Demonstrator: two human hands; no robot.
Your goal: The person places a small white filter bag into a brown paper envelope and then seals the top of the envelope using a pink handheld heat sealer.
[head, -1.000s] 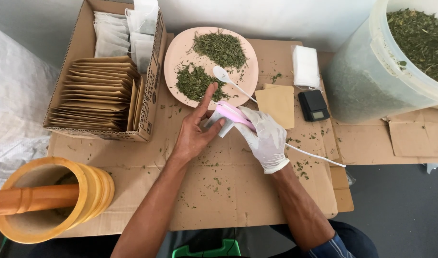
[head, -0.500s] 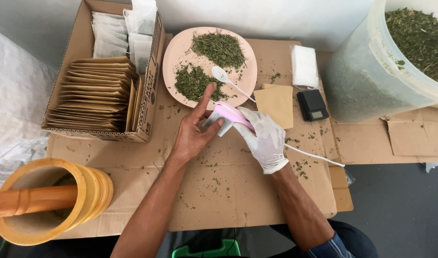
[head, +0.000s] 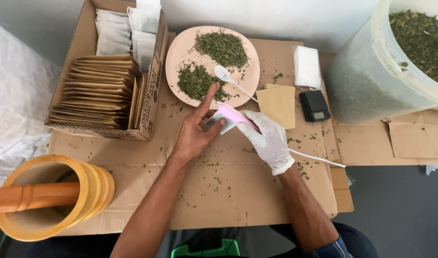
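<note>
The gloved right hand (head: 268,139) is clamped on a pink sealer (head: 236,116), pressing a small white sachet (head: 218,123) pinched by the bare left hand (head: 196,131) beside the pink plate (head: 180,52).

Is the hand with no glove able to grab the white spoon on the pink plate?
Probably yes. The left hand lies just below the plate, its forefinger tipped toward the white spoon, with nothing between them. But its thumb and fingers are pressed on a small white sachet, so it would have to let go first.
</note>
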